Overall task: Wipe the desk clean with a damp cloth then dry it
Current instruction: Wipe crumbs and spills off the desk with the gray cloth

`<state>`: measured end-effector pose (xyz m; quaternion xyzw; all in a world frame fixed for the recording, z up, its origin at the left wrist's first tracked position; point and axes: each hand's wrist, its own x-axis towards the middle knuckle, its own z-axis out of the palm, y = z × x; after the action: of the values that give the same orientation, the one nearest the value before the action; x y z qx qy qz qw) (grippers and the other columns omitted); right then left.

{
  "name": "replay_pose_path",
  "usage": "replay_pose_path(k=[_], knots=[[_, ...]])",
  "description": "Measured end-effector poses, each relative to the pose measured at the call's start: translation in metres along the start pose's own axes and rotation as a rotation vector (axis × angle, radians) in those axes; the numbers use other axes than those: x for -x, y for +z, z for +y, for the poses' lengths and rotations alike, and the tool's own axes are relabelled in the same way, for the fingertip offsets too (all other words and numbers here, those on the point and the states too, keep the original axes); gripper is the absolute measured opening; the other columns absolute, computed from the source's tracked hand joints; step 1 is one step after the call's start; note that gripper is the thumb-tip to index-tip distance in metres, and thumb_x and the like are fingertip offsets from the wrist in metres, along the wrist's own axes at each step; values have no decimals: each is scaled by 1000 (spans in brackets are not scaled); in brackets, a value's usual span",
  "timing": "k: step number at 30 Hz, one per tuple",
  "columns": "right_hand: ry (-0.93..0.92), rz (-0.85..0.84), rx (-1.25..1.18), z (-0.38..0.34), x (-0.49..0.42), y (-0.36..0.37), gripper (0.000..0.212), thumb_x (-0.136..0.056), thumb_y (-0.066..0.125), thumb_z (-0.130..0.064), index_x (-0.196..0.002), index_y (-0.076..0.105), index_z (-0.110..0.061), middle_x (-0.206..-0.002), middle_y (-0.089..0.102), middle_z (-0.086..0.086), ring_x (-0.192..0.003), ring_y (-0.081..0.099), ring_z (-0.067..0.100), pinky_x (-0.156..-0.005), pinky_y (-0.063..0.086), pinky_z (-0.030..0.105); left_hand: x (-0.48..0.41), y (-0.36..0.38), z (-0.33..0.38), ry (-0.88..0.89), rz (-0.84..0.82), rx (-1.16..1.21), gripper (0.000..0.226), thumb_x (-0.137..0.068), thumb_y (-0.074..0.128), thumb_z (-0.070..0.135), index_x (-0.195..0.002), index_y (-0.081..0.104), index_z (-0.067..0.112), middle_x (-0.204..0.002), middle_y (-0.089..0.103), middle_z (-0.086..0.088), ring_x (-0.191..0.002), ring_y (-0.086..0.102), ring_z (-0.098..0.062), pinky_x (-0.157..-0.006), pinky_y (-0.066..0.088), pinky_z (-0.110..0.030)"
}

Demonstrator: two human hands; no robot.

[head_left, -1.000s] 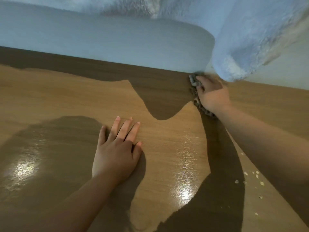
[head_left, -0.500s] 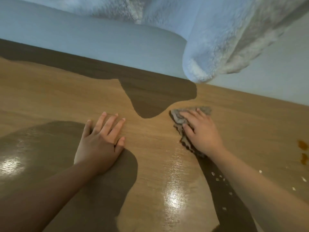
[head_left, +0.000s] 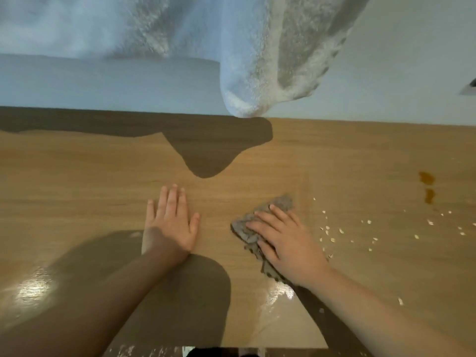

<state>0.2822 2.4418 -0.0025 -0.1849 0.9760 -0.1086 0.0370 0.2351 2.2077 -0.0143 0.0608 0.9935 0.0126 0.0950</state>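
Observation:
The wooden desk (head_left: 90, 181) fills the view and runs back to a pale wall. My right hand (head_left: 286, 243) presses flat on a crumpled grey damp cloth (head_left: 270, 210) at the centre right of the desk, fingers spread over it. My left hand (head_left: 170, 222) lies flat on the bare wood to the left of the cloth, palm down, holding nothing. A wet sheen (head_left: 279, 292) shows on the wood just behind my right wrist. Pale crumbs (head_left: 342, 230) are scattered to the right of the cloth, and two brown spill spots (head_left: 428, 186) sit further right.
A fluffy white towel (head_left: 257, 73) hangs down from above, close to the camera, hiding part of the wall. The desk's near edge (head_left: 257, 347) runs along the bottom. A small dark fitting (head_left: 470, 87) shows on the wall at far right.
My right hand has dragged the cloth from the back edge by the wall toward me. The view has shifted right, bringing crumbs and brown spots into sight. My left hand stays flat.

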Motion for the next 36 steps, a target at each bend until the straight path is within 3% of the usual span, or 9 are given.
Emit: replay_pose_path(k=[3, 6, 9, 11, 13, 17, 24, 31, 36], knots=[[231, -1, -60, 19, -51, -8, 41, -97, 36, -32, -138, 39, -32, -149, 33, -4, -141, 21, 25, -113, 15, 41, 20, 8, 38, 93, -5, 15, 69, -89, 12, 44, -140, 36, 3, -147, 35, -13, -136, 32, -29, -108, 27, -50], [307, 59, -95, -3, -46, -6, 42, -97, 37, -28, -139, 37, -31, -151, 30, -2, -142, 16, 26, -114, 7, 39, 25, 6, 47, 63, -33, 17, 85, -74, -17, 49, -148, 0, 11, -157, -2, -5, -144, -1, -22, -115, 2, -42], [116, 47, -102, -35, 23, 5, 38, -94, 36, -32, -131, 46, -34, -144, 42, -5, -138, 28, 25, -114, 10, 42, 38, 4, 49, 117, -64, 11, 77, -79, -14, 49, -147, -11, 14, -153, -19, -2, -143, -11, -22, -113, -7, -39], [38, -33, -69, -41, 61, 1, 39, -91, 33, -38, -126, 50, -38, -136, 50, -9, -133, 38, 20, -110, 21, 45, 58, 9, 57, 201, -97, -35, 76, -81, -2, 45, -147, 6, 9, -153, -2, -5, -143, 8, -26, -111, 5, -41], [-17, -105, -14, -22, 61, -7, 40, -93, 33, -39, -132, 44, -40, -142, 41, -13, -137, 26, 15, -111, 7, 42, 71, 15, 63, 211, -102, 4, 71, -87, 8, 48, -142, 25, 7, -150, 23, -9, -138, 24, -28, -107, 16, -47], [184, -62, -72, 19, 11, -18, 43, -99, 37, -31, -141, 33, -34, -153, 24, -8, -143, 11, 20, -114, 3, 34, 79, 17, 63, 204, -97, 56, 94, -52, -50, 57, -135, -24, 20, -143, -28, 2, -131, -29, -19, -106, -17, -37], [30, -42, -54, -20, 102, -5, 39, -89, 36, -35, -122, 55, -34, -131, 56, -7, -127, 46, 25, -105, 23, 43, 84, 14, 72, 168, -98, 38, 73, -65, -26, 49, -132, -28, 20, -140, -31, 3, -129, -30, -14, -109, -14, -37], [271, 18, -111, 0, 54, -12, 43, -99, 35, -32, -141, 30, -37, -154, 22, -8, -143, 8, 18, -112, -6, 34, 93, 18, 83, 156, -99, 62, 73, -64, -27, 50, -132, -28, 22, -139, -32, 3, -129, -31, -15, -109, -14, -37], [40, -41, -95, -41, 112, 1, 42, -86, 33, -37, -120, 58, -38, -127, 58, -10, -124, 50, 22, -104, 30, 44, 101, 17, 82, 181, -88, 75, 73, -64, -26, 51, -133, -25, 25, -142, -29, 6, -129, -31, -14, -109, -16, -35]])
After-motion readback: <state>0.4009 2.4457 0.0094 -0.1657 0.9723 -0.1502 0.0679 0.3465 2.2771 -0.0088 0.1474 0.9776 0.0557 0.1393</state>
